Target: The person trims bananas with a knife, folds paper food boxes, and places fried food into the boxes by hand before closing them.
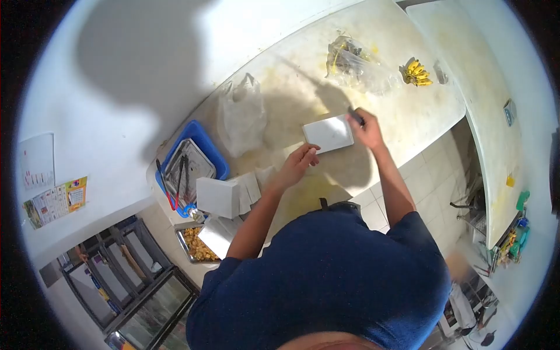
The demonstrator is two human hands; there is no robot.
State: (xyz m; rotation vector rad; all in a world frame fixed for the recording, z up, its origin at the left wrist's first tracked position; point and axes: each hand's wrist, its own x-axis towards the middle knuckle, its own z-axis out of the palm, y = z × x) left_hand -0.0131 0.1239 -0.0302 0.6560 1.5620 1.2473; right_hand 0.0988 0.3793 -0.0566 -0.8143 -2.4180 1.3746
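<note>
A flat white rectangular box [328, 134] lies on the worktable in front of me. My right hand [367, 129] is closed around a small dark object [356, 116] at the box's upper right corner; its exact kind is hard to make out. My left hand [298, 165] is at the lower left corner of the box, with its fingers loosely bent and slightly apart. Its fingertips are at the box's edge, and nothing shows in its grasp. Beside my left forearm stand several white boxes [217, 197], some upright and some tilted.
Left of me, a blue bin [201, 140] holds a metal tray and tongs [182, 175]. A metal tray of cubed food [198, 248] sits below it. Plastic bags [244, 114] and bananas [416, 73] lie on the worktable [291, 76]. A second counter [496, 192] runs along the right.
</note>
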